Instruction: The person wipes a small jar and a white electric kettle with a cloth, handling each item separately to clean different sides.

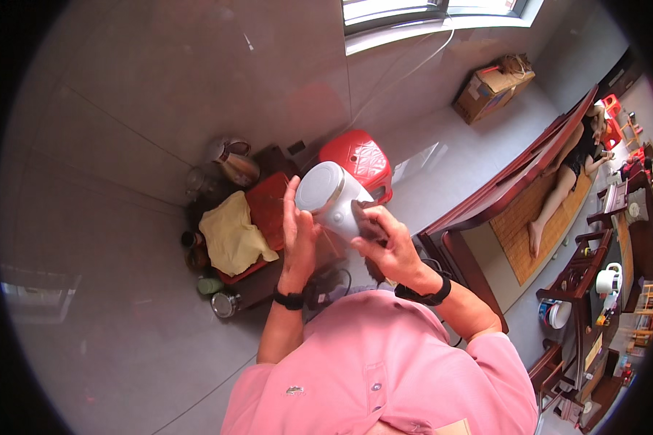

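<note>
A white cylindrical container (334, 201) with a metal-coloured band and a small round button is held up, tilted, before my chest. My left hand (299, 234) supports its left side, with the fingers stretched along it. My right hand (394, 244) grips a dark brown thing (371, 225), seemingly a cloth, pressed against the container's right side. My fingers hide part of it. Beyond the container is a red plastic stool (359, 155). To the left, a yellow cloth (234, 234) lies over a red tray (272, 206) on a dark low table.
A metal thermos jug (236, 163) and a glass jar (196, 182) stand at the table's back. A lidded jar (225, 304) sits at its near end. A cardboard box (492, 89) stands below the window. On the right, a person lies on a wooden bench with a woven mat (538, 231).
</note>
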Tool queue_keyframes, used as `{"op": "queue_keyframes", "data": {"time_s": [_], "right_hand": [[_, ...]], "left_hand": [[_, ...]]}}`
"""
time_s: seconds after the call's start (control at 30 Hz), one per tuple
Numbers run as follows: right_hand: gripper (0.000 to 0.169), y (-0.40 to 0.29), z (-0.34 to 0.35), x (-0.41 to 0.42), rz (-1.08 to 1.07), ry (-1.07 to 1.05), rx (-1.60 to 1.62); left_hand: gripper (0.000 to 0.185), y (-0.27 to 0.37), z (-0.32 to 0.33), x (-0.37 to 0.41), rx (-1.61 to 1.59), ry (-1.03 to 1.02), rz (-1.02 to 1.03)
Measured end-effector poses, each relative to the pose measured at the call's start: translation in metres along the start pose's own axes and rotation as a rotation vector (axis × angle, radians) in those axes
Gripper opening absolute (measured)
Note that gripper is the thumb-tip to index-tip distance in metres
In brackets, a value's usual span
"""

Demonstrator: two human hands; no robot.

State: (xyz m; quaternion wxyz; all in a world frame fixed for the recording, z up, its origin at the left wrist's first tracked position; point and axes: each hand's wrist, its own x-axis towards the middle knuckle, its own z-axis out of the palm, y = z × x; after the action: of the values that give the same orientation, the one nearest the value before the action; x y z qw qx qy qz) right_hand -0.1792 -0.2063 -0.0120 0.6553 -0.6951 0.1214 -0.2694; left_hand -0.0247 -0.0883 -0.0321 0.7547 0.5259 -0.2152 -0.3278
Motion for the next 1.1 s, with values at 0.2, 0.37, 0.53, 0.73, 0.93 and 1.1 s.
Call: {"op": "queue_keyframes", "data": {"time_s": [0.2, 0.37, 0.53, 0.73, 0.93, 1.1], "right_hand": [[0.037, 0.003, 0.01, -0.004, -0.383, -0.062, -0.493], [0.027, -0.013, -0.011, 0.003, -0.42, -0.156, -0.715], [0.023, -0.016, -0.037, -0.004, -0.087, 0.122, -0.365], [0.038, -0.008, -0.007, 0.022, -0.601, -0.038, -0.693], [0.044, -0.008, -0.002, 0.031, -0.623, 0.075, -0.634], [0.024, 0.002, -0.009, 0.045, -0.395, 0.224, -0.4]], "left_hand": [[0.099, 0.002, 0.016, -0.005, -0.247, -0.006, 0.035], [0.083, -0.009, 0.008, -0.007, -0.16, 0.03, 0.139], [0.073, -0.016, -0.007, 0.002, -0.29, 0.035, 0.061], [0.072, -0.025, 0.009, -0.006, -0.374, -0.036, -0.092], [0.069, -0.015, 0.001, -0.001, -0.336, -0.043, -0.077], [0.086, -0.011, 0.005, -0.009, -0.294, -0.064, -0.081]]}}
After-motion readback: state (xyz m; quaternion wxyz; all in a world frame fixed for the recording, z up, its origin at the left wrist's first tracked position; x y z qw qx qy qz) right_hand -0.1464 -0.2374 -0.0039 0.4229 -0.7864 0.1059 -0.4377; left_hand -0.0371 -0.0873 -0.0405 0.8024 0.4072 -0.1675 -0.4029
